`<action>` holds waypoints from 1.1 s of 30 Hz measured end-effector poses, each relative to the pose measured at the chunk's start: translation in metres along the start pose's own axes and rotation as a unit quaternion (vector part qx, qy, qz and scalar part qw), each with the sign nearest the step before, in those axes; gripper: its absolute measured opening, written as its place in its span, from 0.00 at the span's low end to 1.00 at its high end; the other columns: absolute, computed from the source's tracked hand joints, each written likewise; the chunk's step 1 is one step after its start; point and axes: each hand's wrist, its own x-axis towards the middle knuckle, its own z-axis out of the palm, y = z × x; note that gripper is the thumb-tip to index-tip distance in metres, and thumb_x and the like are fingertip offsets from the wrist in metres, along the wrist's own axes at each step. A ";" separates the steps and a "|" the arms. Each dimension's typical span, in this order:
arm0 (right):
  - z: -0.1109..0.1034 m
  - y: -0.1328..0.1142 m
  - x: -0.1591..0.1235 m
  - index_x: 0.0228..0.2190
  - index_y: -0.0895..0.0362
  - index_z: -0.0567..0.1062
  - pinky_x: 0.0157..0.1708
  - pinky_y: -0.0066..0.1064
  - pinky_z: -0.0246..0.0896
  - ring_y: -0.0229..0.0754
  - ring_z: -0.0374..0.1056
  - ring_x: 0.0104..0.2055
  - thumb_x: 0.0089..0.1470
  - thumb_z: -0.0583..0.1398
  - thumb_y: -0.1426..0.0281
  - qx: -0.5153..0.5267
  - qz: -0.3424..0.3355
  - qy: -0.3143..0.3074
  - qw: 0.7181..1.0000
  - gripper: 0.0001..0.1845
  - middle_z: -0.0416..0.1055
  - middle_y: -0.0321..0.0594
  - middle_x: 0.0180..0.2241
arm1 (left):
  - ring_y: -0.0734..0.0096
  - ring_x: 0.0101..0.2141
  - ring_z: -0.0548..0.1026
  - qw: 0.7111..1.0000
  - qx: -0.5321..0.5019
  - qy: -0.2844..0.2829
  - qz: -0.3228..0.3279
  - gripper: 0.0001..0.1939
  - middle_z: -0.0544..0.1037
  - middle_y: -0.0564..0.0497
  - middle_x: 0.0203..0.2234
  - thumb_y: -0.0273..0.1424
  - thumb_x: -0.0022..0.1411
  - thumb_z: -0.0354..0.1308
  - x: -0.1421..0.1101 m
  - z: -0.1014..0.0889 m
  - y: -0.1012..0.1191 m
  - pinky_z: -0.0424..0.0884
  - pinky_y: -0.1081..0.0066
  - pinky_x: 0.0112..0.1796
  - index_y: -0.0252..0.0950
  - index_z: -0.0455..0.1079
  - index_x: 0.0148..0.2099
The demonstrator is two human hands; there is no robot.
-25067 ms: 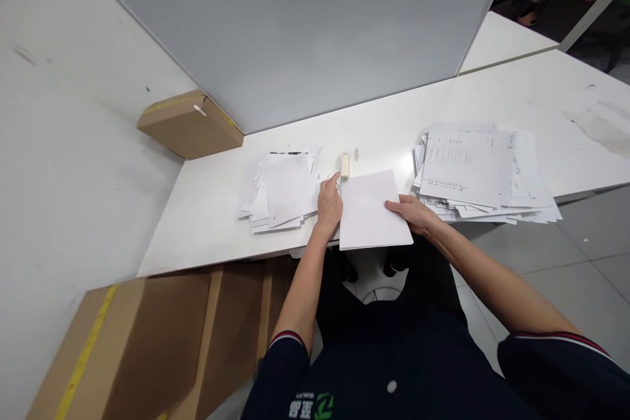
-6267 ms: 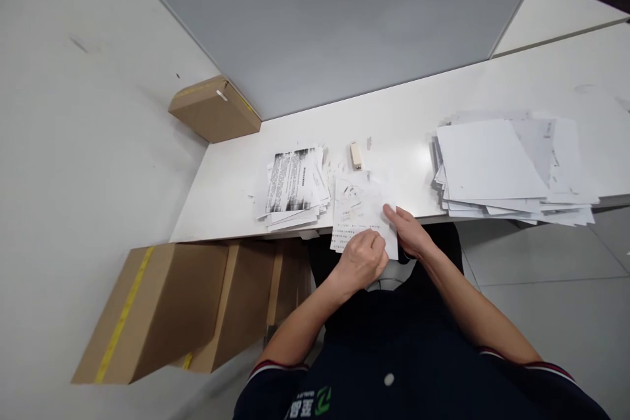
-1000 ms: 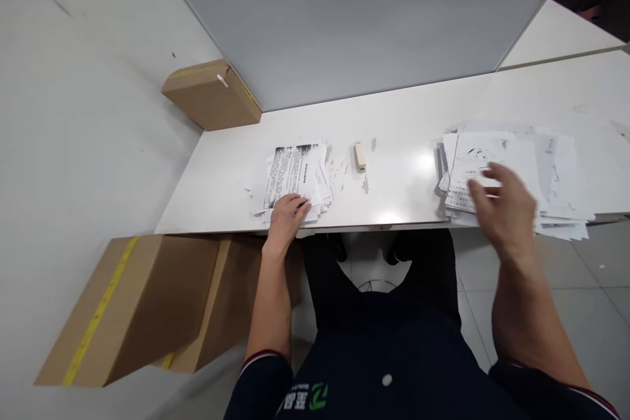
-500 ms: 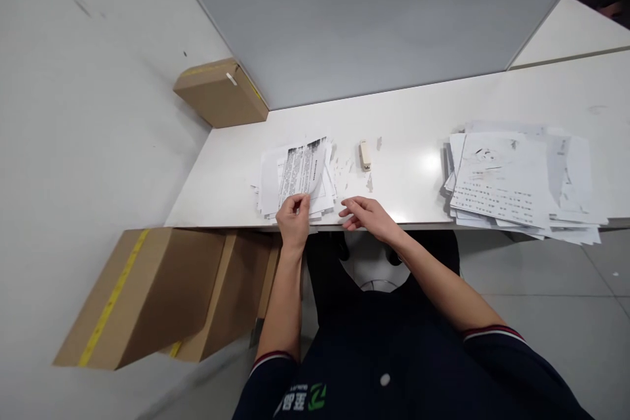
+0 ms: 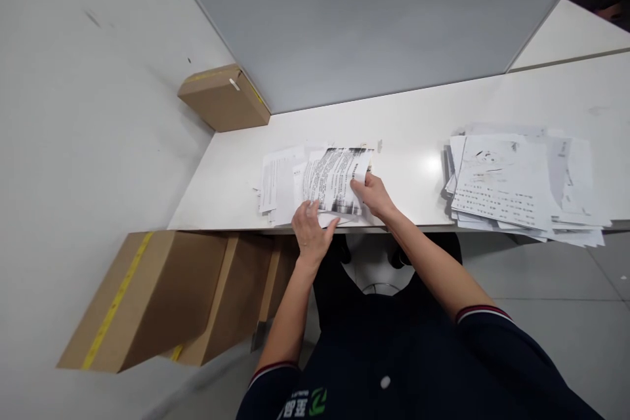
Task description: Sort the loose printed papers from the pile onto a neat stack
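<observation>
A printed sheet of paper (image 5: 337,177), with dark smudged bands along its edges, is bowed above the left paper pile (image 5: 283,184). My right hand (image 5: 373,195) pinches its right side, thumb on top. At the near edge of that sheet is my left hand (image 5: 312,231), its thumb spread away and its fingertips touching the paper. The small beige object on the table is almost wholly covered by the sheet; only a sliver shows past its right edge.
A larger, uneven stack of papers (image 5: 506,177) lies on the right of the white table (image 5: 413,121), some sheets overhanging the front edge. One cardboard box (image 5: 226,98) stands in the back left corner. More cardboard boxes (image 5: 172,295) sit below at left. A grey panel (image 5: 374,20) rises behind.
The printed sheet has moved right, off the left pile and over the beige object. My right hand has closed on its right side, while my left hand has unpinched and shifted slightly right.
</observation>
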 end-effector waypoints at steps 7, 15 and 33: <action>-0.028 -0.028 -0.013 0.35 0.57 0.73 0.30 0.28 0.63 0.39 0.67 0.31 0.47 0.56 0.62 -0.058 -0.061 -0.003 0.996 0.15 0.72 0.36 0.29 | 0.48 0.53 0.59 0.996 0.064 -0.044 -0.050 0.21 0.67 0.39 0.49 0.41 0.57 0.52 0.022 -0.009 -0.029 0.55 0.49 0.51 0.37 0.66 0.51; -0.074 -0.030 -0.044 0.35 0.54 0.74 0.37 0.32 0.64 0.42 0.69 0.39 0.43 0.60 0.59 -0.030 -0.029 -0.014 0.999 0.17 0.74 0.37 0.34 | 0.63 0.43 0.71 0.903 -0.363 -0.079 -0.217 0.27 0.74 0.42 0.42 0.48 0.60 0.45 0.049 -0.022 0.004 0.66 0.61 0.45 0.34 0.64 0.52; -0.104 -0.029 -0.059 0.34 0.55 0.75 0.45 0.35 0.61 0.42 0.69 0.41 0.45 0.62 0.63 -0.034 -0.069 0.041 0.996 0.13 0.75 0.36 0.34 | 0.64 0.38 0.72 0.853 -0.496 -0.137 -0.091 0.17 0.76 0.50 0.31 0.43 0.57 0.53 0.060 -0.020 0.079 0.68 0.66 0.40 0.35 0.72 0.38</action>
